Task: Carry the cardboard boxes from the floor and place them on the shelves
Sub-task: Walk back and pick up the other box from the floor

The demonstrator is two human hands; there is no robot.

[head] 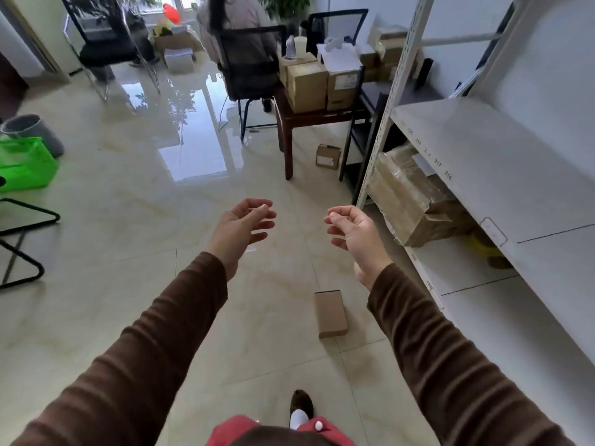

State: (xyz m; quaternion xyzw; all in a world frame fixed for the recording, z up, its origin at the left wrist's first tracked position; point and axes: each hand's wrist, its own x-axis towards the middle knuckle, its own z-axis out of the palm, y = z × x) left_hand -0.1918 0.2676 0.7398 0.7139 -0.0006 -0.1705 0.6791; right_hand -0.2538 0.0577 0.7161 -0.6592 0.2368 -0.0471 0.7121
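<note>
Both hands are raised over the floor (pixel 128 204) and hold nothing: left hand (pixel 240 228) and right hand (pixel 352 231) have fingers loosely curled and spread apart. One small box (pixel 330 313) lies on the tiles below the right forearm, near the shelves (pixel 483 156); another box (pixel 328 156) lies beside the table (pixel 286 136).

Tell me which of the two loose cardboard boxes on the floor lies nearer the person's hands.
The plain brown box lying below the right hand, close to the shelf front. The other box, which bears a label, sits farther off beside the wooden table leg.
</note>
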